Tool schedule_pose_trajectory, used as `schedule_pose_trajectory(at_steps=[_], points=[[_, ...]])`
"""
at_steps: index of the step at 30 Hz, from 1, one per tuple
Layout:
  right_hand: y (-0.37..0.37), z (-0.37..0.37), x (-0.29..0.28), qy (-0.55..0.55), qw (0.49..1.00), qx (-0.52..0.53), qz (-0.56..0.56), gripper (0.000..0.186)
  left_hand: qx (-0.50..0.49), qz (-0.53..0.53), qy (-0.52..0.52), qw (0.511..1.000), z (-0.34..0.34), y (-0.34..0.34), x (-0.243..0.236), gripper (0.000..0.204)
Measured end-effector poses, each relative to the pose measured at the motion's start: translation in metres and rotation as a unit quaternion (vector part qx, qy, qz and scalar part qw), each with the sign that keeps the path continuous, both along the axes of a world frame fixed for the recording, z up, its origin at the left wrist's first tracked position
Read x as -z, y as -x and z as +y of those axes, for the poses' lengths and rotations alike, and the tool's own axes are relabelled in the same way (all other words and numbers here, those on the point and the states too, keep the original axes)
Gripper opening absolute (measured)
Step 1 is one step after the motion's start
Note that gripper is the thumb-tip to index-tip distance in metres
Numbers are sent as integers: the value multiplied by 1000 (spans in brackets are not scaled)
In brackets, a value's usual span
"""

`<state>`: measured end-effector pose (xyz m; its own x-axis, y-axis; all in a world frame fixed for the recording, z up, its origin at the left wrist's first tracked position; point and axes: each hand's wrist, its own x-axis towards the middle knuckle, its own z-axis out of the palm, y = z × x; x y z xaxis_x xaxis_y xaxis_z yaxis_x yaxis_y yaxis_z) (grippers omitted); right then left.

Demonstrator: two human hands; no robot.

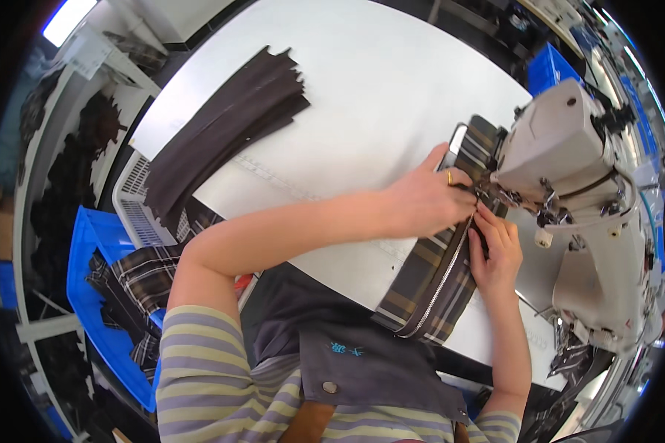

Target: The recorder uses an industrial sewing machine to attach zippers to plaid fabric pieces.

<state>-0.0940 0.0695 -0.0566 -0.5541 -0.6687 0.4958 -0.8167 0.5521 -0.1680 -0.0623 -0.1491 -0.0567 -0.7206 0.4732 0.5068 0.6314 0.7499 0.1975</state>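
A strip of dark plaid fabric (414, 275) with brown and white stripes lies slantwise on the white table, running under the head of a sewing machine (554, 140). A silver-toothed zipper (445, 277) runs along it. My left hand (437, 198), with a gold ring, reaches across with its fingers curled down on the fabric and zipper close to the needle area. Just below it, my right hand (499, 251) pinches the zipper at the fabric's right part. The fingertips of both hands nearly meet. My left hand partly hides the stitching spot.
A stack of dark brown fabric strips (229, 125) lies on the table (347, 88) at the left, overhanging a white basket (131, 193). A blue bin (89, 295) with plaid pieces stands left of me. Another blue bin (550, 68) is behind the machine.
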Motion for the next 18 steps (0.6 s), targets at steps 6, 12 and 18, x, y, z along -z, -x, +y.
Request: schedule_pose_trajectory(at_steps=[6,12,18], points=[[-3,1,0,13,1000,-5,-4,23,-291,-69,235,925,-120,-85,-38,12],[-2,4,4,3,1000,4,9,23,-431,-60,-28,900,-230,-97,6,29],[-3,4,4,4,1000,8,4,24,-434,28,-66,898,-227,-87,5,24]])
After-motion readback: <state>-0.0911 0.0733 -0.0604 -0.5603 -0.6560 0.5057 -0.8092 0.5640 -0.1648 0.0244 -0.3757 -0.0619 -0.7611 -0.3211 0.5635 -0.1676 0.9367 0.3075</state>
